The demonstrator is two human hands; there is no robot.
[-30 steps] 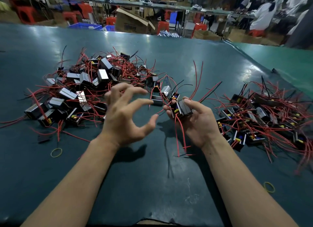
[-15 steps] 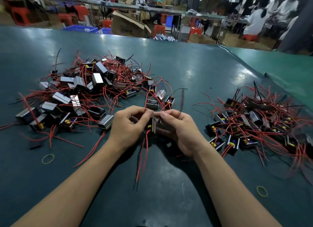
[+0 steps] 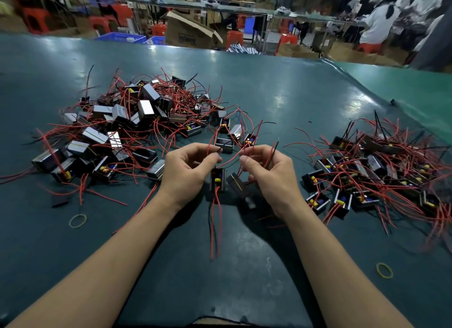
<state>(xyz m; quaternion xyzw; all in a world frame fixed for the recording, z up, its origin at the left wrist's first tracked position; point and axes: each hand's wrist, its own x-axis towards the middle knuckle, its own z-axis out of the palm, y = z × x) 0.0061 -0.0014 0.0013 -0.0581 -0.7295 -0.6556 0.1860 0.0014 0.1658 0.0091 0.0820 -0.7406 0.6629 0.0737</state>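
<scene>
Two small black boxes with red and black leads hang between my hands above the dark green table (image 3: 281, 102). My left hand (image 3: 188, 171) holds one black box (image 3: 217, 179) and pinches a red lead near its fingertips; that box's leads dangle toward me. My right hand (image 3: 269, 173) pinches red and black wires (image 3: 270, 156), and a second box (image 3: 237, 184) hangs by its palm. A big pile of the same wired boxes (image 3: 122, 129) lies to the left, and another pile (image 3: 381, 171) lies to the right.
Yellow rubber bands lie on the table at the left (image 3: 77, 221) and at the near right (image 3: 384, 270). Beyond the table's far edge stand a cardboard box (image 3: 188, 34), red stools, blue crates and people at other benches.
My left hand, spread open a second ago, has come in beside my right hand. Both hands now pinch wires, with the two boxes lowered between them.
</scene>
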